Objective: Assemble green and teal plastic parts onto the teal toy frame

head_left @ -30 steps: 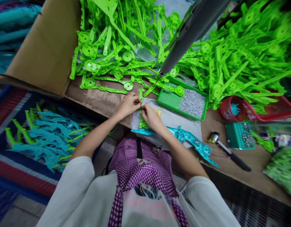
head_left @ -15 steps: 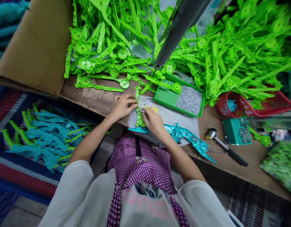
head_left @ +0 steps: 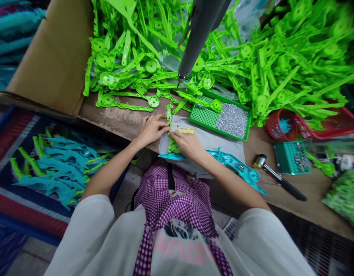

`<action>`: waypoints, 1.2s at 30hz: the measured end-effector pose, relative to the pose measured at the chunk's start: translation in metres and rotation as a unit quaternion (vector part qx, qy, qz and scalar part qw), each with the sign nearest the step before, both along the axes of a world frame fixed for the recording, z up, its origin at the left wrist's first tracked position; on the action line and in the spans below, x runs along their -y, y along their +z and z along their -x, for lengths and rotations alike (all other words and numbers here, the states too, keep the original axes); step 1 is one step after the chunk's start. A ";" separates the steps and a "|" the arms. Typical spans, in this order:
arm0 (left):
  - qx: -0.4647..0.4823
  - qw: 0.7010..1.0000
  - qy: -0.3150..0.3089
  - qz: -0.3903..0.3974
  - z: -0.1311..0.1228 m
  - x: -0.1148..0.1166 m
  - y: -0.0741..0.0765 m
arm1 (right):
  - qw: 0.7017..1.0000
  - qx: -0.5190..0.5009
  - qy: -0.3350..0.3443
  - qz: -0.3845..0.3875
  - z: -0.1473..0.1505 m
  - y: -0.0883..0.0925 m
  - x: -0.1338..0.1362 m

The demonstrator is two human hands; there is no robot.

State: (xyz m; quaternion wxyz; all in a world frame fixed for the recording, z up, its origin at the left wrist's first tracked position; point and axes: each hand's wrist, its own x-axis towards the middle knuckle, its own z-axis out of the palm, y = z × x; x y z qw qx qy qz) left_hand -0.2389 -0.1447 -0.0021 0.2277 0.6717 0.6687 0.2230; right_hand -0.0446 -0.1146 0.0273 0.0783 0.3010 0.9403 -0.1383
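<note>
A green plastic part (head_left: 169, 112), long and narrow, stands lengthwise away from me above one end of a translucent blue plastic piece (head_left: 240, 167). My left hand (head_left: 153, 129) grips its left edge with closed fingers. On the right side, my right hand (head_left: 187, 143) has its thumb and fingers pinched at the part's middle and covers some of it. Anything small between those fingertips is hidden. A grey cloth (head_left: 215, 142) with a yellow printed figure lies beneath.
A power screwdriver (head_left: 191, 44) hangs point-down beyond my hands. The green tray (head_left: 246, 135) holds small metal screws. Green parts (head_left: 280, 73) heap at the back. Rightward lie a hammer (head_left: 280, 178), a teal box (head_left: 289, 159) and red baskets (head_left: 273, 132). Blue-green assemblies (head_left: 62, 165) fill a left bin.
The whole view has shifted slightly, and the screwdriver hangs further left. My right hand has moved in against the green part and now covers more of it. My left hand keeps its grip.
</note>
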 end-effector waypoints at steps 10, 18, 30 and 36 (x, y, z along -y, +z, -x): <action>-0.020 1.000 -0.004 0.005 -0.003 0.002 0.003 | 0.982 -0.127 -0.131 -0.048 -0.010 -0.006 0.021; -0.025 1.000 -0.005 -0.009 -0.003 0.003 0.002 | 0.993 -0.084 -0.080 -0.031 -0.008 0.000 0.036; -0.057 0.998 -0.026 0.014 -0.001 0.005 0.003 | 0.990 -0.065 -0.089 0.088 -0.016 0.019 0.025; -0.068 0.997 -0.025 0.007 -0.002 0.007 0.004 | 0.981 -0.085 -0.116 0.129 -0.016 0.020 0.023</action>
